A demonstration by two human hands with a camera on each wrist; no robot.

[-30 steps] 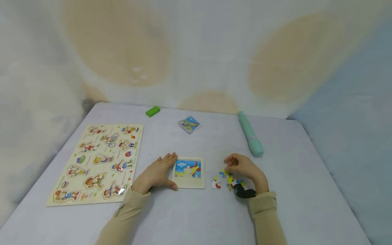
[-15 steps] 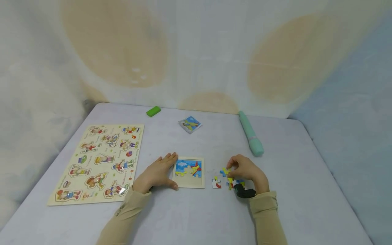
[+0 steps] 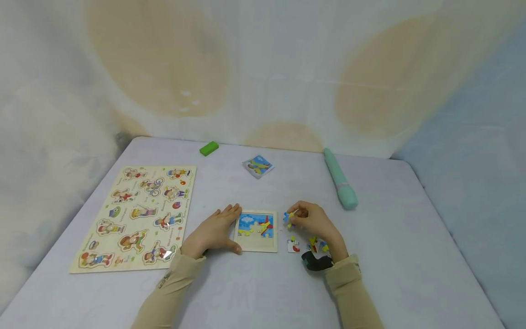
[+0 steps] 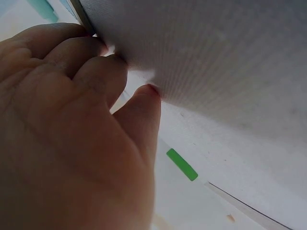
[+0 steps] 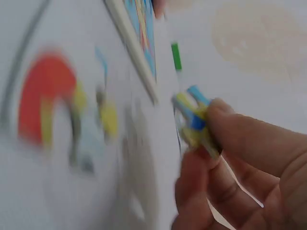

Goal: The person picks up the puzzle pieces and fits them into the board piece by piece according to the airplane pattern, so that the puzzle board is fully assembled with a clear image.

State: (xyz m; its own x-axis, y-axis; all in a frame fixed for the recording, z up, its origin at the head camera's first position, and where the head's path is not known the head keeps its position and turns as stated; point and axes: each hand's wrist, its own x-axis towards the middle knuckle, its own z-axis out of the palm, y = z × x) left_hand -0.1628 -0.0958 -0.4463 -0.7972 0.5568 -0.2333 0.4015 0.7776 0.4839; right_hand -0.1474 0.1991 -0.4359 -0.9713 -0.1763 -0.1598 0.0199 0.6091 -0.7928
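My left hand (image 3: 213, 232) lies with straight, spread fingers along the left edge of a small wooden puzzle tray (image 3: 256, 249). Joined jigsaw pieces (image 3: 251, 219) fill the tray's upper part, with a blue sky and a red and yellow shape. Between thumb and fingers, my right hand (image 3: 315, 223) pinches a blue and yellow jigsaw piece (image 5: 195, 120), held up just right of the tray. A white and red loose piece (image 3: 293, 245) lies below that hand, with several more loose pieces (image 3: 313, 243) close to the wrist.
At left lies a large wooden board (image 3: 135, 214) with cartoon figures. Toward the back are a green block (image 3: 209, 148), a small picture card (image 3: 258, 166) and a pale green club-shaped object (image 3: 341, 180). A black strap device (image 3: 316, 262) sits at the right wrist.
My right hand has picked up the blue and yellow jigsaw piece from the loose pile and moved left and away from me toward the tray. The left hand stays at the tray.
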